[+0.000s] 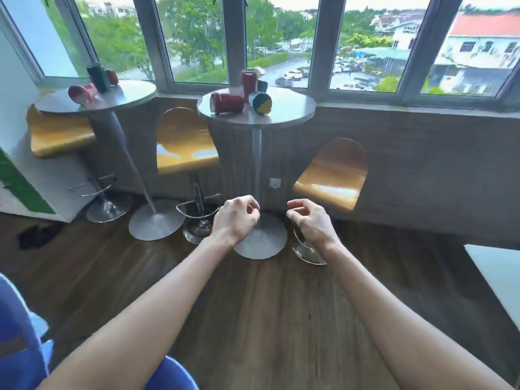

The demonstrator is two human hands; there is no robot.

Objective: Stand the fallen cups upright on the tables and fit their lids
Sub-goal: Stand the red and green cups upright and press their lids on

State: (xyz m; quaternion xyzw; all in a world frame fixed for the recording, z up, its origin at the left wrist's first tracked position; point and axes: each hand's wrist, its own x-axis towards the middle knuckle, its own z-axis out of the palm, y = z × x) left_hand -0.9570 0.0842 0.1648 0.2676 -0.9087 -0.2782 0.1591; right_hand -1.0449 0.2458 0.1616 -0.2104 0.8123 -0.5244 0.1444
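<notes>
Two round grey tables stand by the window. On the nearer table (pixel 292 111) a red cup (pixel 226 102) lies on its side, a dark cup with a blue-and-yellow end (pixel 260 102) lies beside it, and a red cup (pixel 249 81) stands upright behind them. The left table (pixel 132 92) holds a fallen red cup (pixel 82 92), an upright dark green cup (pixel 98 77) and a small red object (pixel 112 76). My left hand (pixel 236 218) and right hand (pixel 309 220) hang low in front of the nearer table, fingers loosely curled, holding nothing. No lids can be made out clearly.
Three yellow bar stools stand around the tables: one at far left (pixel 56 133), one between the tables (pixel 184 147), one at right (pixel 334 175). Chrome table bases and footrests sit on the wooden floor. A blue chair (pixel 17 333) is at lower left.
</notes>
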